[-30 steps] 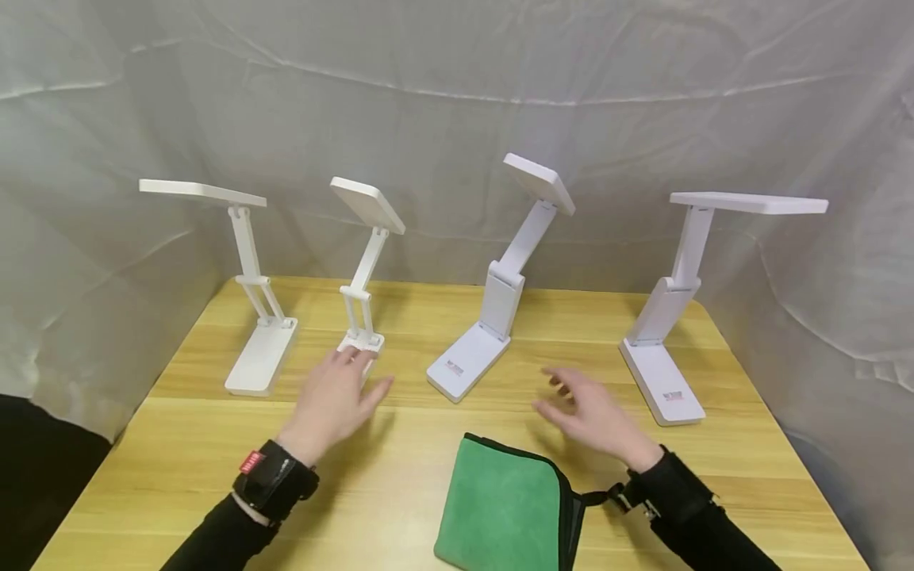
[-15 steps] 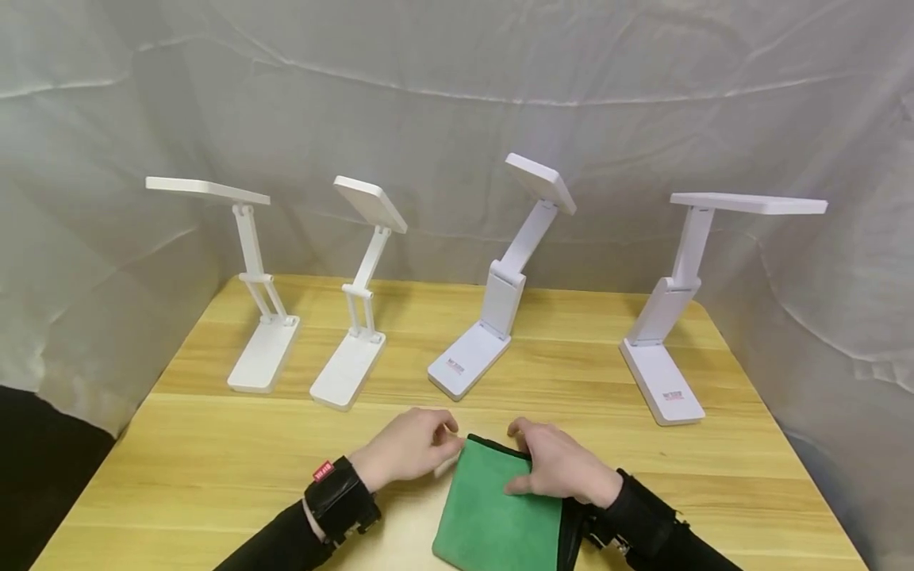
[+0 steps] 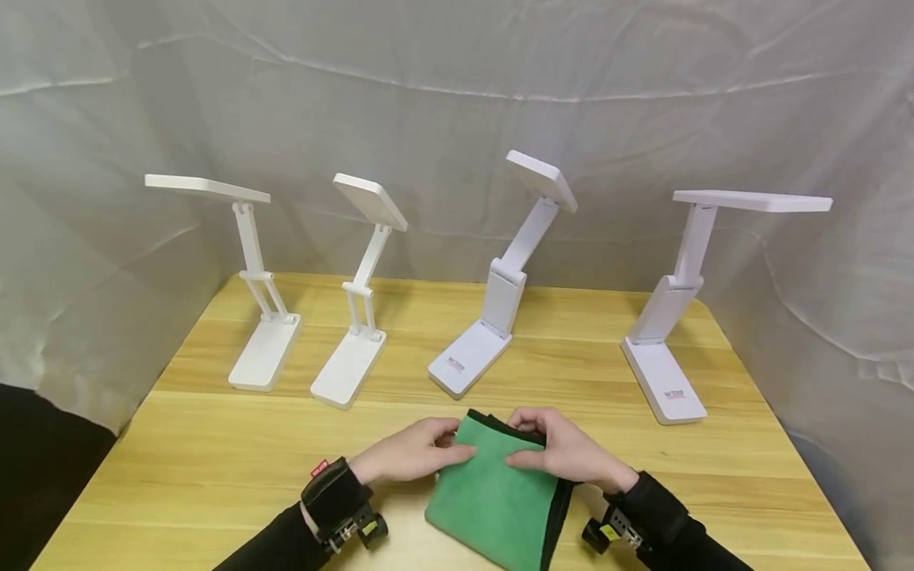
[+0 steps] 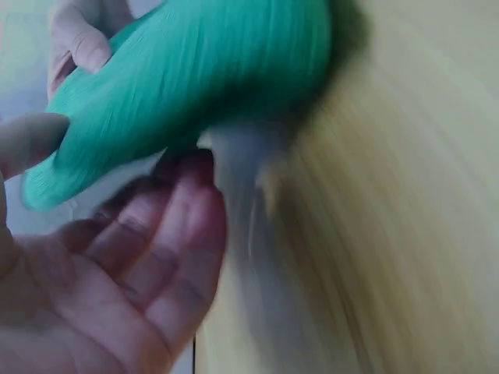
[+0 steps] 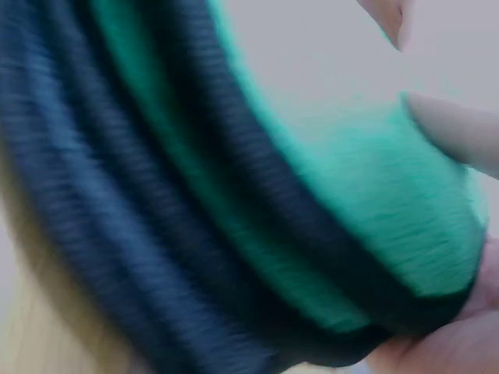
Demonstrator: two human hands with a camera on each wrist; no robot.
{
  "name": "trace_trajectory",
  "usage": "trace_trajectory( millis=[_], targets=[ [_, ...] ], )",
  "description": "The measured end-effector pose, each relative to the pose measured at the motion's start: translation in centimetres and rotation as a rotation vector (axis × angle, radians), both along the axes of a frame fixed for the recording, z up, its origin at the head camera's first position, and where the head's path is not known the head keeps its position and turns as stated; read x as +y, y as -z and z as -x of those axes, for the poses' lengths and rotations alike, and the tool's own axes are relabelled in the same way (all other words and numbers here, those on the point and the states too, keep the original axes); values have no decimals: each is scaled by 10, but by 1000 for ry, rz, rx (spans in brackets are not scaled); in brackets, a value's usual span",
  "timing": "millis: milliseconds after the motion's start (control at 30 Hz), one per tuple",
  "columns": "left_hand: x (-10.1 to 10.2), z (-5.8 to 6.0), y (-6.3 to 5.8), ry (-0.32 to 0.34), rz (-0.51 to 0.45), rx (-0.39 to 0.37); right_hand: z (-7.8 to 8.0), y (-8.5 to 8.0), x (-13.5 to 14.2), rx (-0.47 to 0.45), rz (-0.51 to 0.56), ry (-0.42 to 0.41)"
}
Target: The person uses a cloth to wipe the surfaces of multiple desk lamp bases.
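Observation:
A folded green cloth (image 3: pixel 493 492) with dark edging is raised at its far edge above the table. My right hand (image 3: pixel 564 452) pinches its far right corner, thumb on top and fingers behind the edge. At the far left corner, my left hand (image 3: pixel 410 452) holds the cloth with the thumb on top and the other fingers beneath. In the left wrist view the left fingers (image 4: pixel 168 249) curl under the green cloth (image 4: pixel 187 78). Several layers with dark borders show in the right wrist view, where the right thumb (image 5: pixel 460 136) presses the green face.
Several white folding desk lamps stand in a row on the wooden table (image 3: pixel 178 460): a far-left lamp (image 3: pixel 264 353), a middle-left lamp (image 3: pixel 348 369), a middle-right lamp (image 3: pixel 470 358) and a far-right lamp (image 3: pixel 664 382). A grey fabric backdrop (image 3: pixel 443 79) hangs behind.
My left hand has come from the middle-left lamp's base to the cloth, and my right hand has moved left onto it. The cloth's far edge has lifted and tilted.

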State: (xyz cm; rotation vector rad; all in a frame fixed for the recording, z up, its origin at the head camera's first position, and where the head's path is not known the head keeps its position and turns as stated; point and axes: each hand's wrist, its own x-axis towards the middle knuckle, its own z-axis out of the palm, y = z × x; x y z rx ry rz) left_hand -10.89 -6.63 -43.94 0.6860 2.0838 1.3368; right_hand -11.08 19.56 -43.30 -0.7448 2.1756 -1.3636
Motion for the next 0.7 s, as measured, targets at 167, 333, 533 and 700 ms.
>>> trace_trajectory(
  millis=[167, 333, 533, 700],
  targets=[
    [-1, 3, -1, 13, -170, -150, -1, -3, -4, -35, 139, 105],
    [0, 6, -4, -30, -187, -54, 0, -6, -5, -98, 240, 89],
    [0, 11, -10, -107, -134, 162, 4, -8, -3, -331, 244, -54],
    [3, 17, -15, -219, -109, 273, 5, -7, -7, -520, 269, -124]
  ],
)
